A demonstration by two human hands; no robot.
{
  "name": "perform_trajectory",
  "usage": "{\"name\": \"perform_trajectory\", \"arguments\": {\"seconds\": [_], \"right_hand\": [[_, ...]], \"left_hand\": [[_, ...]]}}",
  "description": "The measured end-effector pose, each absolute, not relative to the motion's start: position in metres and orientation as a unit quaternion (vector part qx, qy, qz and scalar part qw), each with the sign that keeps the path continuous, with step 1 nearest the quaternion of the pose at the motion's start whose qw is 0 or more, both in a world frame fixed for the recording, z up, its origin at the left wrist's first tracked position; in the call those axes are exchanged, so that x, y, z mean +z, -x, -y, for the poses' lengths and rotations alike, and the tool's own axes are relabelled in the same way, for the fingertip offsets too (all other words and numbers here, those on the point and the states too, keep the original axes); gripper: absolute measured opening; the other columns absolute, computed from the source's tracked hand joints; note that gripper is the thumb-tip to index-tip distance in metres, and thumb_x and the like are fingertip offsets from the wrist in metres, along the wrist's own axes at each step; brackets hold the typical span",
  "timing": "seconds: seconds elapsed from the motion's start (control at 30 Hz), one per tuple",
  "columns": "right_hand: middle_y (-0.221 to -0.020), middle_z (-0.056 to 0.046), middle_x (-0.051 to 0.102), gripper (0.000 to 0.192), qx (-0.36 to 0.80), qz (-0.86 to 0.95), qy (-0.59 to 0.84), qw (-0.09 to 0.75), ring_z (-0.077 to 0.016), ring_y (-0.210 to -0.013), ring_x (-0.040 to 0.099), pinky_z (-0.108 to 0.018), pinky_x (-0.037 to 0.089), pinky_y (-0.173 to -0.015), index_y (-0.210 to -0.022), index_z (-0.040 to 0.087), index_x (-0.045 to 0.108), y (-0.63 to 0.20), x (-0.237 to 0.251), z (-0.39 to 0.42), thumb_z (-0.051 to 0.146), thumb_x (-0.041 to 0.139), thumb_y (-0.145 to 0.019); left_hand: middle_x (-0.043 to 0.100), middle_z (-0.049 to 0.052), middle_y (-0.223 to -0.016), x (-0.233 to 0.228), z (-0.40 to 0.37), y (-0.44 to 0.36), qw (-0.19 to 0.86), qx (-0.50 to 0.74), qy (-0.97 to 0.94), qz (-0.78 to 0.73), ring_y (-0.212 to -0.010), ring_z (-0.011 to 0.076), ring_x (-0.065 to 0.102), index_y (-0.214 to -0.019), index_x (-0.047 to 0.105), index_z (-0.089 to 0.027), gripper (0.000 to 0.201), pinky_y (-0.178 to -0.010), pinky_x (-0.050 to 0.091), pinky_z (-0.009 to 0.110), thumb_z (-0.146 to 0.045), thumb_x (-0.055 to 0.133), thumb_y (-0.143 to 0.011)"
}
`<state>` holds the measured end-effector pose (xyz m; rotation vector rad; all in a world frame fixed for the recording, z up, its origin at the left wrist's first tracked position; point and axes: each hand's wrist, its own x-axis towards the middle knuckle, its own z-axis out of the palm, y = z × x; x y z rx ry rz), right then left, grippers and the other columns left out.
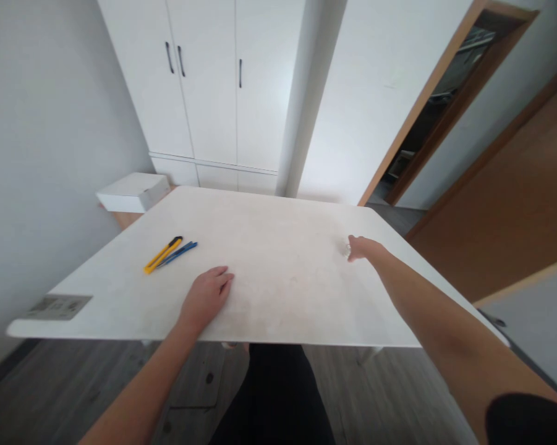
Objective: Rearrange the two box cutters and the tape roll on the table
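My left hand (207, 295) lies flat, palm down, on the white table (278, 247) near its front edge, holding nothing. My right hand (364, 248) is stretched out over the right part of the table, fingers closed around a small clear or whitish object (347, 250) that shows only at the fingertips; what it is stays unclear. A yellow utility knife (162, 254) and a blue pen (178, 253) lie side by side on the table, left of my left hand and apart from it.
A grey label or card (58, 306) lies at the table's front left corner. A white box (133, 191) sits on a low stand behind the table's left side. White cupboards (213, 86) stand at the back; a doorway (449, 99) opens at the right.
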<state>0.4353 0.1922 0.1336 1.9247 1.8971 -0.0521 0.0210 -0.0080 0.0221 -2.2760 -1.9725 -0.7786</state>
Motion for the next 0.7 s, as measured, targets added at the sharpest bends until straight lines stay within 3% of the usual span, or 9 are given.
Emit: {"name": "perform_trajectory", "arguments": {"seconds": [0.1,0.23,0.4,0.53,0.7], "right_hand": [[-0.126,-0.023,0.055,0.054,0.035,-0.717,-0.673,0.18,-0.0308,-0.104,0.064,-0.038,0.051,-0.077,-0.129,0.013,0.054,-0.396,0.138,-0.195,0.022,0.069,-0.079],[-0.124,-0.014,0.062,0.031,0.023,-0.847,-0.516,0.127,-0.0262,-0.114,0.06,-0.035,0.047,-0.09,-0.12,0.019,0.062,-0.296,0.144,-0.185,0.023,0.056,-0.09],[-0.117,-0.008,0.069,0.026,-0.003,-0.944,-0.321,0.076,-0.0219,-0.109,0.061,-0.031,0.044,-0.092,-0.11,0.02,0.069,-0.139,0.138,-0.157,0.026,0.049,-0.095],[-0.121,-0.007,0.068,0.029,0.022,-0.973,-0.226,0.043,-0.0213,-0.111,0.06,-0.03,0.044,-0.092,-0.115,0.021,0.068,-0.033,0.126,-0.139,0.022,0.046,-0.096],[-0.12,-0.007,0.068,0.028,0.092,-0.988,-0.114,0.056,-0.0233,-0.112,0.057,-0.032,0.046,-0.088,-0.109,0.022,0.069,0.041,0.113,-0.132,0.012,0.048,-0.093]], "left_hand": [[0.069,0.011,-0.123,0.027,0.009,-0.025,0.008,-0.255,0.729,0.636,-0.115,0.024,0.063,-0.106,0.075,-0.021,0.034,-0.105,0.047,0.041,-0.027,0.044,-0.094],[0.068,0.012,-0.124,0.03,0.01,-0.027,-0.001,-0.269,0.72,0.64,-0.116,0.0247,0.062,-0.105,0.075,-0.021,0.03,-0.105,0.046,0.042,-0.024,0.047,-0.094],[0.067,0.012,-0.127,0.029,0.013,-0.027,-0.014,-0.276,0.719,0.638,-0.119,0.0247,0.06,-0.105,0.074,-0.021,0.028,-0.105,0.045,0.042,-0.022,0.049,-0.093],[0.067,0.013,-0.126,0.028,0.013,-0.026,-0.032,-0.294,0.716,0.632,-0.117,0.0257,0.061,-0.103,0.074,-0.021,0.026,-0.104,0.045,0.045,-0.021,0.051,-0.092],[0.072,0.01,-0.098,0.027,0.01,-0.025,-0.043,-0.306,0.714,0.628,-0.104,0.0251,0.064,-0.086,0.072,-0.021,0.021,-0.097,0.048,0.043,-0.018,0.051,-0.089]]}}
